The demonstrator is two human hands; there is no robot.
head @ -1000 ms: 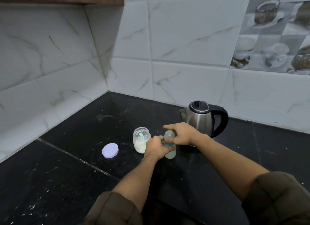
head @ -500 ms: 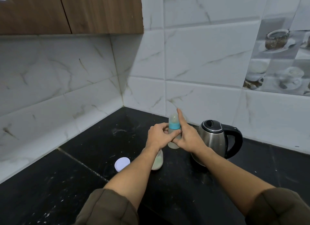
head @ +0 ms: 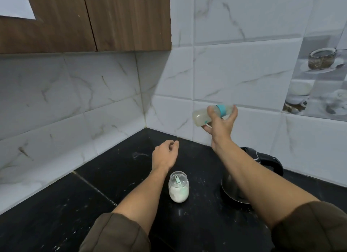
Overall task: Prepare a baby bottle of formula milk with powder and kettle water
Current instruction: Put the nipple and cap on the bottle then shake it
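Note:
My right hand holds the baby bottle raised high in front of the tiled wall. The bottle lies almost on its side, base to the left, teal collar to the right, milky liquid inside. My left hand hovers lower over the black counter with fingers loosely curled and nothing in it. The open glass jar of white powder stands on the counter below my left wrist, a teal scoop resting in it. The steel kettle with its black handle stands to the right, mostly hidden behind my right forearm.
The black stone counter runs into a corner of white marble-look tiles. A wooden wall cabinet hangs above at the upper left. White specks dot the counter near the front left.
The bottle has gone from upright between both hands to held high and tipped sideways in my right hand alone. My left hand let go and dropped away. The camera tilted upward.

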